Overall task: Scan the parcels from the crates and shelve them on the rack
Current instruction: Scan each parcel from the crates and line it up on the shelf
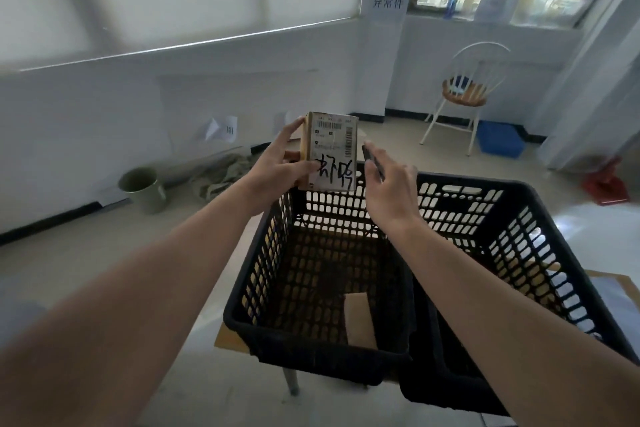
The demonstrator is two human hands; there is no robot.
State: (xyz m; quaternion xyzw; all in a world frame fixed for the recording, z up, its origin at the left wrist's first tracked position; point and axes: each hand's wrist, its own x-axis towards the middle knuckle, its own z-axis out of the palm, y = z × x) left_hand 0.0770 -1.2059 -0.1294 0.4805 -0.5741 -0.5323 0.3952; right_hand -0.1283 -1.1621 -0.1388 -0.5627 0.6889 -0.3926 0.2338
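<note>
A small brown cardboard parcel (pixel 331 149) with a white barcode label and black handwriting is held upright above the far rim of the left black crate (pixel 263 263). My left hand (pixel 282 159) grips its left side, thumb across the label. My right hand (pixel 388 180) holds a thin dark device (pixel 372 161), edge-on, just right of the parcel. The left crate holds one flat brown piece of cardboard (pixel 360 319) at its bottom. A second black crate (pixel 540 243) stands against it on the right; its inside is mostly hidden by my right arm.
Both crates rest on a small wooden table (pixel 228 340). On the floor lie a green bucket (pixel 143 189) and a rag pile at the left wall. A white chair (pixel 464 97) and a blue bin (pixel 500 139) stand at the back right, a red object (pixel 606 184) further right.
</note>
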